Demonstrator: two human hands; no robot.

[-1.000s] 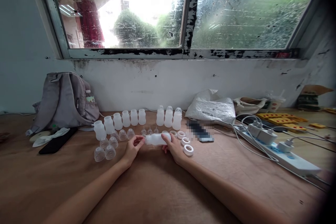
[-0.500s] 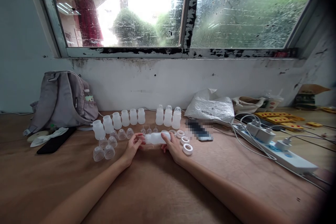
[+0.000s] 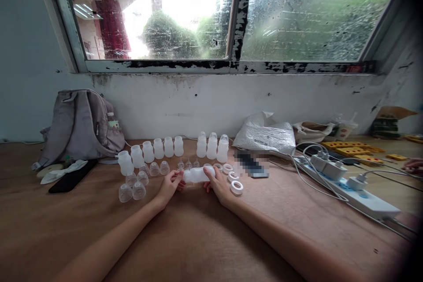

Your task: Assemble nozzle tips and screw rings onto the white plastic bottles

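A frosted white baby bottle (image 3: 198, 175) lies sideways between my two hands, just above the table. My right hand (image 3: 218, 183) wraps round its base end, thumb on top. At the neck end, the fingers of my left hand (image 3: 168, 188) are closed around the bottle's rim; any small part in them is hidden. Behind the bottle stand small clear nipples (image 3: 188, 163). White collar rings (image 3: 236, 187) lie beside my right hand. Clear dome caps (image 3: 139, 190) are grouped left of my left hand.
Several open bottles (image 3: 148, 152) form a row at the back left, and three capped bottles (image 3: 212, 146) stand right of them. Farther out are a grey backpack (image 3: 77, 128), a silver bag (image 3: 266, 134), a phone (image 3: 253, 166), a power strip (image 3: 363, 200) with cables, and another person's hand (image 3: 413, 165).
My left fingers have closed in over the bottle's neck, covering more of it. The bottle has turned slightly in my hands. Another person's hand has appeared at the right edge.
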